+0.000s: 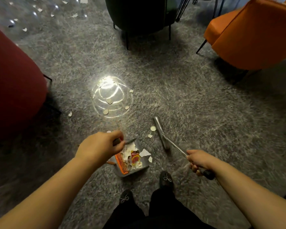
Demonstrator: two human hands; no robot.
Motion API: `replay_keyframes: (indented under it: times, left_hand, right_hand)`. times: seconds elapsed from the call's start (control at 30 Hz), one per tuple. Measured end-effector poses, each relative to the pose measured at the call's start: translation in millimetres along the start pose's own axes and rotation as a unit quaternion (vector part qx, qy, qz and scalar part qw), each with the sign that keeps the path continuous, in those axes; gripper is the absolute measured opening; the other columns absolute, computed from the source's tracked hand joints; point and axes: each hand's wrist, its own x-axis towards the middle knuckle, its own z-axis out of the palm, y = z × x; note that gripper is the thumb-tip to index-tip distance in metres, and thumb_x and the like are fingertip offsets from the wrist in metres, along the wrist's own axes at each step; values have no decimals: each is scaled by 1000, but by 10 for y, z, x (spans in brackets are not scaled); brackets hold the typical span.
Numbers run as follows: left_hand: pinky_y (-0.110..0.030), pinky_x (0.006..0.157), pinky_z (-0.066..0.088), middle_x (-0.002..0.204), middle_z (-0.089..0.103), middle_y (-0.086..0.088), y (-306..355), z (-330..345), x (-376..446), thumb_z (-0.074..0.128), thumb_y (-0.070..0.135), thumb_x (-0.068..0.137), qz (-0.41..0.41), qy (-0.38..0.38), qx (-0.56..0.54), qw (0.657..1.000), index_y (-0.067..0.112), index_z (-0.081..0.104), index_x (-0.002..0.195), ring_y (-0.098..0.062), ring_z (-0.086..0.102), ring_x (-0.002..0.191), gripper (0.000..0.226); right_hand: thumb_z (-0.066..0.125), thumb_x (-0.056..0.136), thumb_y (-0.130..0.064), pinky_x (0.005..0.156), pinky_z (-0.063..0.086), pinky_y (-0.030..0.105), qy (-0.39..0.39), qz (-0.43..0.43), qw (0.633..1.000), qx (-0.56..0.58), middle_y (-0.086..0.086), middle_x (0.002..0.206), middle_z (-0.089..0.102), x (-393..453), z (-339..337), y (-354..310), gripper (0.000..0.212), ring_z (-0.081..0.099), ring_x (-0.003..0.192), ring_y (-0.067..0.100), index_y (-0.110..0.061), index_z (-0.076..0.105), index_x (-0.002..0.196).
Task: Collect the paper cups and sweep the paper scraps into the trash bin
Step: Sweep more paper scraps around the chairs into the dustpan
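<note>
Currently my left hand (102,144) grips the dustpan (130,162) handle; my right hand (199,160) grips the broom (162,133) shaft. Paper scraps (130,91) lie scattered on the carpet (188,104); more fill the dustpan.

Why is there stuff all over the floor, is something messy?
Yes. Torn paper scraps lie scattered on the carpet near the bright light patch, with more by the broom. The dustpan already holds a heap of scraps.
</note>
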Motion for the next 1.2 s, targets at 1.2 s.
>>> replay_keyframes:
  times: [1.2]
  left_hand:
    - [-28,55,46,84,70,8,167,308,-675,50,60,86,-62,32,-17,997,42,57,103,-20,64,74,26]
  right_hand:
    - [27,103,-14,33,27,9,-112,53,992,0,-1,49,37,-457,644,613,44,31,29,4,-31,31,143]
